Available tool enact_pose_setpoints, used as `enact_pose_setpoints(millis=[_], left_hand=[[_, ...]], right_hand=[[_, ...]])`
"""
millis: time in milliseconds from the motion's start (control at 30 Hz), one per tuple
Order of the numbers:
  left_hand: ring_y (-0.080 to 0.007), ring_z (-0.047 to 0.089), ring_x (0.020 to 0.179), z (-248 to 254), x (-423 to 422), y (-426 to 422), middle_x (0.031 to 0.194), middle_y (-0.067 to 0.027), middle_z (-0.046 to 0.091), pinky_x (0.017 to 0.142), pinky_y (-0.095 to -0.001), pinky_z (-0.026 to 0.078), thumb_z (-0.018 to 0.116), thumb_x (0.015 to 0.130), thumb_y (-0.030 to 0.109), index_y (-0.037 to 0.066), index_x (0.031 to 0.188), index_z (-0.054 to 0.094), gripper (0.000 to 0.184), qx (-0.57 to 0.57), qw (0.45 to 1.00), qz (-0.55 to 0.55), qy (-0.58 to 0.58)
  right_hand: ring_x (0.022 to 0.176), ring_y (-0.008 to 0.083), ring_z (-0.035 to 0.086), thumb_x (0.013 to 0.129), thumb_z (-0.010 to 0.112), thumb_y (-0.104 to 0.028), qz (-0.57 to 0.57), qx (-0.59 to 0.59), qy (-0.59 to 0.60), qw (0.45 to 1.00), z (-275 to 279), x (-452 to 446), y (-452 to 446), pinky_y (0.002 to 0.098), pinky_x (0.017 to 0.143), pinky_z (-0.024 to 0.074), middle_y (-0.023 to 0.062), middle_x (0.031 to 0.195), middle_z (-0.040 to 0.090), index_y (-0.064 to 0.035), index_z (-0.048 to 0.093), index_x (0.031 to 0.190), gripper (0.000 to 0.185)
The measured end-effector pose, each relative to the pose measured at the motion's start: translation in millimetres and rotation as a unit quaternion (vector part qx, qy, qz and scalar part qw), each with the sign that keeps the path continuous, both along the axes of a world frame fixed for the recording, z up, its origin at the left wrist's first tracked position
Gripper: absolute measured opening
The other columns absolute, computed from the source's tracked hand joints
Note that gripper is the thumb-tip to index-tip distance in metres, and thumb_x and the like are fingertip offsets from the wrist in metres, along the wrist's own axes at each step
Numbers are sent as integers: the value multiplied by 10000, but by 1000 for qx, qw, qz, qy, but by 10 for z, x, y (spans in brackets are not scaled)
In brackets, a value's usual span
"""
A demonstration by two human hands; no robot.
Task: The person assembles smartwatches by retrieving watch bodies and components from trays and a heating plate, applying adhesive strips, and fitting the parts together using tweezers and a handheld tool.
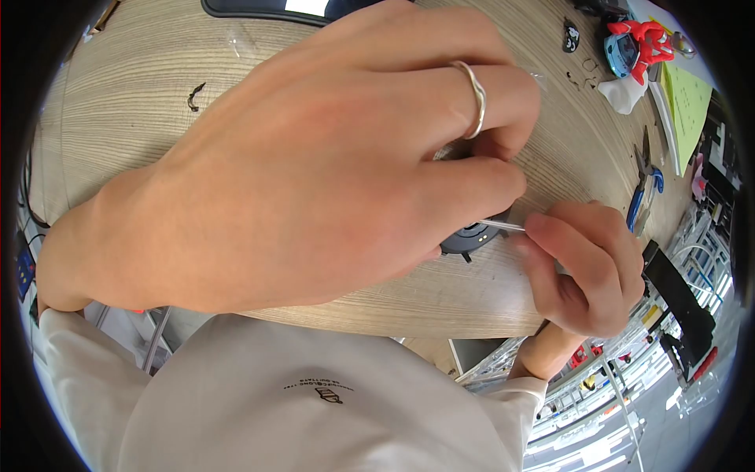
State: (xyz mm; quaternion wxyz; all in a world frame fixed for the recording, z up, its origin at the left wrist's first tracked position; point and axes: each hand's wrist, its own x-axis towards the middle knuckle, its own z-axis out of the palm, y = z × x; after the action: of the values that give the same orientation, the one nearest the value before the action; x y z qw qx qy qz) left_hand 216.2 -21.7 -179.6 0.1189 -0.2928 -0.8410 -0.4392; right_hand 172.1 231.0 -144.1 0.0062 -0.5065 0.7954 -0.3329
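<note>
My left hand (314, 173), with a silver ring on one finger, spreads large across the middle of the view. Its fingers curl down over a round black device (481, 239) on the wooden table, and most of the device is hidden beneath them. Small gold contacts and a short black tab show on its near right side. My right hand (586, 263) is closed in a pinch on a thin silvery rod (503, 226). The rod points left, its far end over the device by my left fingertips. Its exact kind cannot be made out.
Blue-handled pliers (638, 193) lie at the right, near a yellow notepad (683, 110). A red figure (646, 46) stands at the back right. A dark-framed screen (291, 9) sits at the top edge, and a small black scrap (194, 97) lies at left.
</note>
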Motion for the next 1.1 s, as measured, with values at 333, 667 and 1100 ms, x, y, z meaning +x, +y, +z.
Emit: enact_pose_setpoints(millis=[333,667,1100], left_hand=[[-325,616,1044,-11,45,-21,1076,-120,656,833,-435,517,781,563,218,-4,1062,756,546,0,1000,7,-2],[-325,619,1037,-17,19,-28,1068,-119,659,831,-434,516,784,567,216,-4,1066,754,547,0,1000,7,-4],[-324,624,1028,-6,69,-52,1057,-117,663,828,-432,516,787,571,214,-4,1072,751,547,-1,1000,12,-1]], right_hand=[[652,226,634,648,922,-10,4,28,16,999,59,-12,-14,301,533,468,136,835,701,7,748,992,386],[627,211,613,613,882,-10,5,26,21,999,67,-47,19,301,527,439,124,821,695,-14,758,984,392],[527,165,552,633,855,-94,-7,-56,24,998,-104,-49,-40,273,432,371,70,740,681,-44,773,959,340]])
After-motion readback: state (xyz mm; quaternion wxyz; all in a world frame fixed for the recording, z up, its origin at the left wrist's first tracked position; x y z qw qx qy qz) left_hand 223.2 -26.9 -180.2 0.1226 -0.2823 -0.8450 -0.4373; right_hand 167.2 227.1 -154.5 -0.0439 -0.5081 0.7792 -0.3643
